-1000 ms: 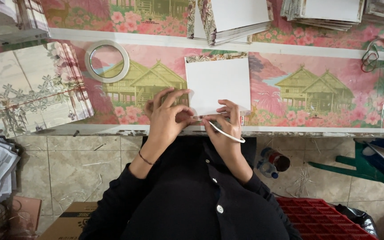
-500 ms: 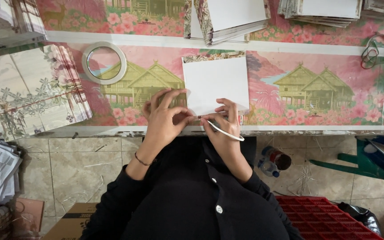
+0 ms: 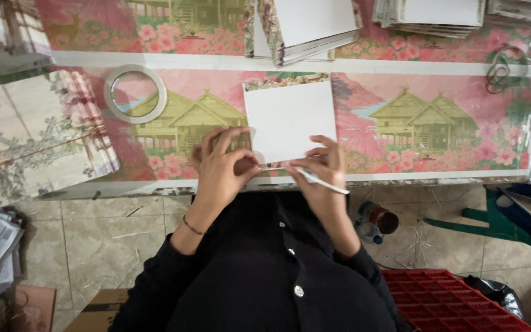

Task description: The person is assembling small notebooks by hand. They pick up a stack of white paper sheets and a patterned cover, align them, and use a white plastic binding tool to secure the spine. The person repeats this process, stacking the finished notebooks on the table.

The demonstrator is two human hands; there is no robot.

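Note:
A white square card (image 3: 290, 117) with a patterned paper edge along its far side lies on the pink pictured table top (image 3: 413, 129). My left hand (image 3: 222, 163) pinches the card's near left corner with thumb and fingers. My right hand (image 3: 321, 169) presses on the card's near edge and holds a thin white stick-like tool (image 3: 318, 179) that points out to the right. Both hands sit at the table's front edge, close together.
A roll of clear tape (image 3: 135, 93) lies left of the card. Stacks of wrapped cards (image 3: 305, 27) (image 3: 437, 15) stand at the back, patterned sheets (image 3: 38, 132) at left, scissors (image 3: 502, 67) at right. Below: tiled floor, a bottle (image 3: 373, 221), a red crate (image 3: 456, 301).
Hardly anything moves. My hands stay on the card's near edge; the view shifts slightly.

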